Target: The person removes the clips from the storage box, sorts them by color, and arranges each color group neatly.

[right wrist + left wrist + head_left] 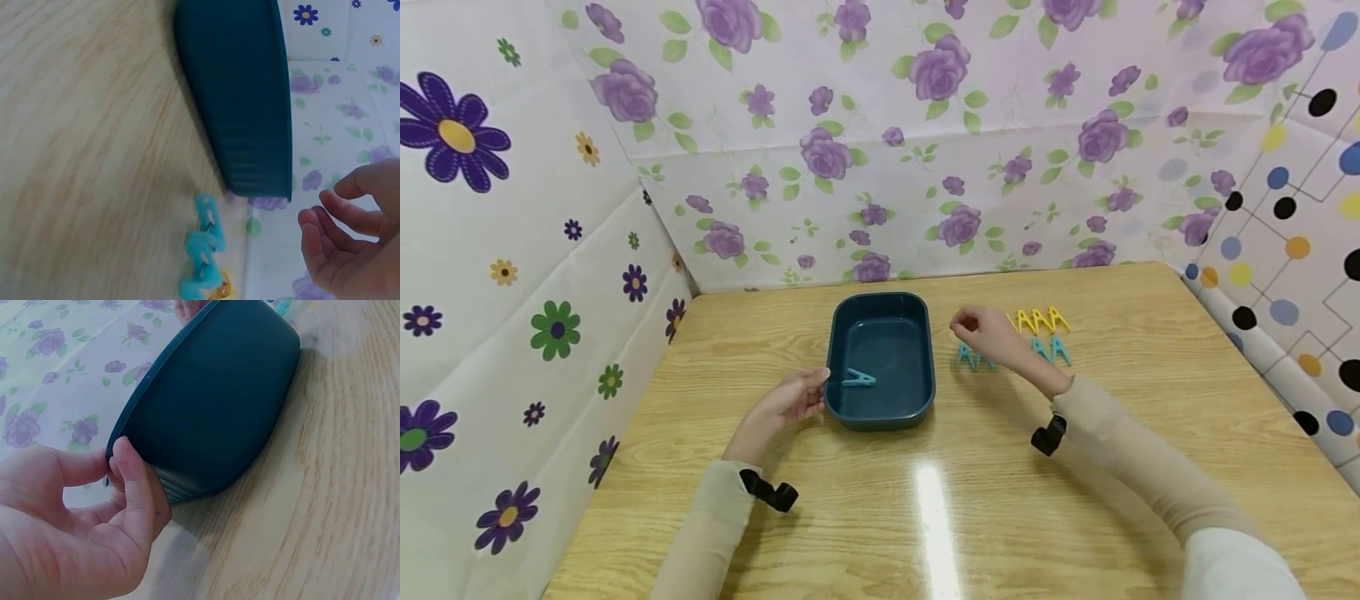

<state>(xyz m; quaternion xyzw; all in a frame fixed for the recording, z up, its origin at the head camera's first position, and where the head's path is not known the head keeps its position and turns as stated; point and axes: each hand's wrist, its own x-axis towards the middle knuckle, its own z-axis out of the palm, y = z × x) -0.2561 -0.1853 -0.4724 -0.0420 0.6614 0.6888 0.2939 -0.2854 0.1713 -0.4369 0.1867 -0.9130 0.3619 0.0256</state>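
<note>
A dark teal plastic basin (880, 423) stands on the table, with one light blue clothespin (859, 378) lying inside near its left wall. My left hand (792, 397) pinches the basin's left rim between thumb and fingers, as the left wrist view shows up close. Right of the basin, my right hand (996, 333) hovers over the table with nothing in its loosely bent fingers. Under and beside it are several light blue clothespins (1060, 350), partly hidden by the hand. Behind these is a row of several yellow clothespins (1057, 318).
The wooden table (850, 517) reaches back to a wall cloth (917, 167) with purple roses. A flower-patterned cloth (512, 333) bounds the left side, and a dotted cloth (1285, 275) the right.
</note>
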